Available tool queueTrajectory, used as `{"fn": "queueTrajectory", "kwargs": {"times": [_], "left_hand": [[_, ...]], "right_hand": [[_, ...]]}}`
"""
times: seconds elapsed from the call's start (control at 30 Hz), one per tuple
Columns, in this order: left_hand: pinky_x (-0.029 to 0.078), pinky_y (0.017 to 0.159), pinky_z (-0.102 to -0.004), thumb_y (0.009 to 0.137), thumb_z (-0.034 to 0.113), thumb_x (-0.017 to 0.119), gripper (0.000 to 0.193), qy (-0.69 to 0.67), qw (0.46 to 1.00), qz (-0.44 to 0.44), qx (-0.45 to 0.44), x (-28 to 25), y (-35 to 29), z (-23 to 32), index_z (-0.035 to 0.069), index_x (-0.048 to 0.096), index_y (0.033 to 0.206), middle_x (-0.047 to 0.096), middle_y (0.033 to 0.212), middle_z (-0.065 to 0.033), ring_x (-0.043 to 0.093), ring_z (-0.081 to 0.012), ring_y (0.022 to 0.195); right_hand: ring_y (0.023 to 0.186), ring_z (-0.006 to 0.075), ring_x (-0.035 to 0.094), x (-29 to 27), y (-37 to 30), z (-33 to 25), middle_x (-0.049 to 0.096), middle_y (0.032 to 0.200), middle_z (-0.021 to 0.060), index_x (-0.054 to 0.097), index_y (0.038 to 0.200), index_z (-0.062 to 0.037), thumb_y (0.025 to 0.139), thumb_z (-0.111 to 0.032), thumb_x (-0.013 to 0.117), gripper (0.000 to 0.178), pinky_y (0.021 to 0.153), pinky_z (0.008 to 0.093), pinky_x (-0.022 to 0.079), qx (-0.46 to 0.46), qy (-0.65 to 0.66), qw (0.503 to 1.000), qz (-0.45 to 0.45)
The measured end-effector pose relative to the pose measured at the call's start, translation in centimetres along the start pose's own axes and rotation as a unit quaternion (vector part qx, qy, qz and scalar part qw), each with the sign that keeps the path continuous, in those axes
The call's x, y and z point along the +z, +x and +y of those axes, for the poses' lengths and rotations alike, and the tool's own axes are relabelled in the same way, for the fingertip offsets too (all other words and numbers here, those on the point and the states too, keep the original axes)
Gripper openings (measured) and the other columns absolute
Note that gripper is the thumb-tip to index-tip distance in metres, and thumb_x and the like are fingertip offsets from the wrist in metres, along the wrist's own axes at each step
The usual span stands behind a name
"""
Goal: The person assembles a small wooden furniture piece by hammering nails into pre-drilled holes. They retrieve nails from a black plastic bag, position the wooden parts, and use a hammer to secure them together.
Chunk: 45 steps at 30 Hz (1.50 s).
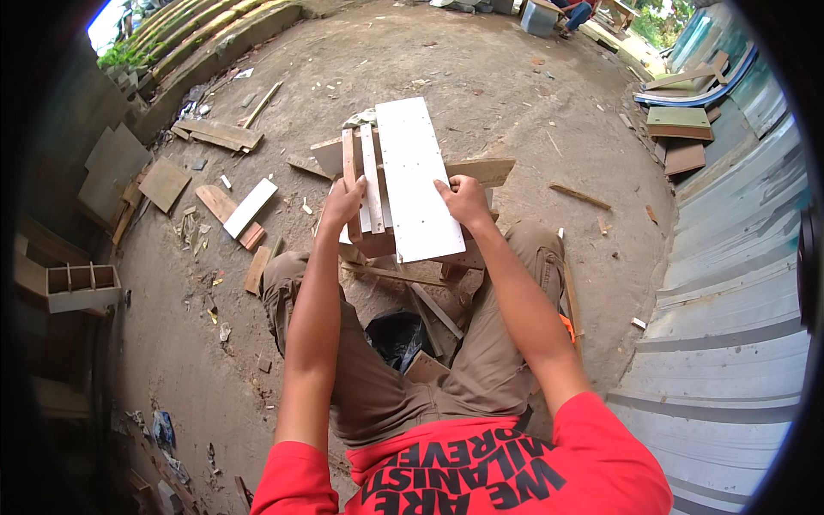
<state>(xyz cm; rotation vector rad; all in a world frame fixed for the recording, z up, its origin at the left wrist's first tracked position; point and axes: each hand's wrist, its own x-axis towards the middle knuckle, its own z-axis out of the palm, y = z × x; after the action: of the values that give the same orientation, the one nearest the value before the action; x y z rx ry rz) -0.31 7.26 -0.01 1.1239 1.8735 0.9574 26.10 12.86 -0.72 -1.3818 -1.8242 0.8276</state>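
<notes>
A long white board dotted with small dark marks lies over a low wooden stand in front of my knees. My right hand is closed on its right edge, thumb on top. To the left, my left hand grips a narrow brown wooden strip, its thumb toward a slim white strip with small holes. Both strips run roughly lengthwise beside the board. The undersides of these pieces, and most of the fingers beneath them, are hidden.
Offcuts, including a white piece and a brown board, litter the dirt floor on the left. A black plastic bag sits between my legs. Corrugated metal sheeting lines the right side. A divided wooden box stands far left.
</notes>
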Motion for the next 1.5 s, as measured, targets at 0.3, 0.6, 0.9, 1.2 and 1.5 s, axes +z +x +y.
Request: {"fn": "queueTrajectory", "kwargs": {"times": [0.3,0.6,0.9,1.2,1.5], "left_hand": [[0.054,0.076,-0.0372,0.096,0.039,0.063,0.051,0.050,0.996,0.060,0.032,-0.4,-3.0,-2.2,-0.004,0.061,0.123,0.069,0.094,-0.0151,0.067,-0.0223,0.084],[0.054,0.083,-0.0342,0.095,0.033,0.065,0.050,-0.019,0.985,0.152,0.082,0.7,-10.1,-4.6,-0.006,0.061,0.126,0.072,0.105,-0.0191,0.071,-0.0233,0.092],[0.054,0.089,-0.0401,0.083,0.040,0.078,0.057,0.125,0.961,0.002,-0.245,4.7,-14.1,-26.5,-0.006,0.068,0.115,0.071,0.110,-0.0237,0.070,-0.0354,0.103],[0.046,0.105,-0.0418,0.078,0.021,0.072,0.053,0.158,0.877,-0.270,-0.364,9.8,-15.6,-28.0,-0.005,0.064,0.124,0.061,0.130,-0.0284,0.058,-0.0381,0.125],[0.047,0.101,-0.0436,0.081,0.020,0.056,0.047,0.071,0.962,0.063,-0.255,9.3,-15.3,-27.8,0.002,0.064,0.123,0.064,0.121,-0.0298,0.059,-0.0421,0.119]], "right_hand": [[0.094,0.0418,0.069,-1.8,-1.6,-2.6,0.070,0.097,0.0283,0.066,0.101,0.0073,0.094,-0.036,0.066,0.044,0.082,0.0474,0.054,-0.031,-0.106,0.992,-0.066],[0.075,0.0286,0.066,-1.4,-11.5,-8.3,0.066,0.082,0.0128,0.063,0.087,-0.0007,0.090,-0.011,0.070,0.012,0.068,0.0393,0.053,-0.421,0.074,0.903,-0.048],[0.092,0.0431,0.065,12.2,-17.3,7.6,0.066,0.104,0.0199,0.058,0.103,-0.0017,0.090,-0.030,0.070,0.034,0.081,0.0503,0.053,-0.232,-0.252,0.779,-0.525],[0.101,0.0450,0.065,16.6,-19.4,13.8,0.065,0.107,0.0238,0.040,0.131,-0.0119,0.083,-0.020,0.078,0.062,0.083,0.0517,0.054,-0.030,-0.361,0.797,-0.484],[0.090,0.0452,0.063,17.9,-17.5,16.7,0.063,0.105,0.0228,0.063,0.096,-0.0053,0.078,0.002,0.063,0.019,0.082,0.0510,0.052,-0.061,-0.166,0.871,-0.457]]}}
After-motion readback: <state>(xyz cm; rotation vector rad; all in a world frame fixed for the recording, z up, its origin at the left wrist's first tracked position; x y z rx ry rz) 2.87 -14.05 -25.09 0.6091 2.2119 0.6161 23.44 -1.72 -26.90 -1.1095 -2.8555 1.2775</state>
